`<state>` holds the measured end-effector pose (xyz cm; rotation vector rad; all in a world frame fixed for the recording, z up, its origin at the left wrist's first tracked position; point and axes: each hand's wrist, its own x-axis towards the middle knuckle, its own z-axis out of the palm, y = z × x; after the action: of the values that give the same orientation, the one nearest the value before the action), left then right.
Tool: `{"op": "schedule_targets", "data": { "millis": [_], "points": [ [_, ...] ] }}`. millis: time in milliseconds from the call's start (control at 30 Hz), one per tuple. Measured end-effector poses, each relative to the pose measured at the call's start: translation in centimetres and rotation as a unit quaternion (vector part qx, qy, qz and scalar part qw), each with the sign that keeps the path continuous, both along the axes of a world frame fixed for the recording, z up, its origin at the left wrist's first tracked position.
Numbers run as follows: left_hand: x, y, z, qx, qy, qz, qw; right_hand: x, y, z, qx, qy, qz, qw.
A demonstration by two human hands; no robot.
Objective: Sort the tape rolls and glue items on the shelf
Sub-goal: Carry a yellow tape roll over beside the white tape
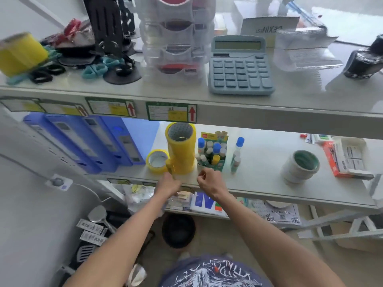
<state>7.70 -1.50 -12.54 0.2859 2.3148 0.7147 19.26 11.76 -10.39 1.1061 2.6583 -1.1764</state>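
Steadying the yellow tape stack (182,151) with left hand (169,184) pinching a small roll at its 7 o'clock, right hand (209,180) curled, empty; likely next, seating that roll

2 bare forearms, no sleeves showing; dark blue shirt (215,272) with white print.

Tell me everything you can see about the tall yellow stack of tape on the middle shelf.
The tall yellow stack of tape stands upright on the middle shelf, near its front edge. It looks like several rolls of glossy yellow tape stacked into one column, with a hollow grey core open at the top. A single yellow roll sits beside it on the left and the box of glue sticks on the right. The left hand reaches its base; actual contact is unclear. The right hand is close by.
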Motion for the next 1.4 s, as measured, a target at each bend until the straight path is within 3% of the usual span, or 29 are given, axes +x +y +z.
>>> {"op": "schedule_targets", "data": {
  "millis": [167,300,400,467,567,667,833,1000,1233,1400],
  "points": [
    [-4.9,-4.4,1.4,-0.033,0.159,0.044,0.986,-3.1,-2.2,0.7,-0.007,0.025,0.011,1.000],
    [-6.7,-4.4,3.0,0.050,0.220,0.074,0.971,-4.7,-3.4,1.6,0.044,0.071,-0.053,0.995],
    [-7.8,-3.1,4.4,0.184,0.189,0.052,0.963,-5.6,-3.6,2.1,0.057,0.099,-0.112,0.987],
    [-8.4,-2.0,5.6,0.278,0.109,-0.020,0.954,-5.9,-3.7,2.4,0.063,0.112,-0.132,0.983],
    [-8.7,-0.7,7.0,0.319,0.015,-0.132,0.938,-6.3,-3.7,3.0,0.070,0.149,-0.134,0.977],
    [-8.0,0.4,7.8,0.351,0.058,-0.169,0.919,-6.6,-3.6,3.6,0.096,0.170,-0.108,0.975],
    [-7.1,1.3,8.5,0.334,0.173,-0.102,0.921,-6.7,-3.2,4.6,0.139,0.183,-0.123,0.965],
    [-4.8,1.5,9.8,0.354,0.267,-0.070,0.893,-5.9,-2.6,4.9,0.154,0.232,-0.121,0.953],
    [2.2,3.7,8.2,0.422,0.293,-0.110,0.851,0.2,-0.7,1.9,0.164,0.265,-0.164,0.936],
    [8.2,7.5,5.5,0.384,0.281,-0.177,0.861,7.2,1.1,-0.1,0.154,0.219,-0.238,0.934]
  ]
}}
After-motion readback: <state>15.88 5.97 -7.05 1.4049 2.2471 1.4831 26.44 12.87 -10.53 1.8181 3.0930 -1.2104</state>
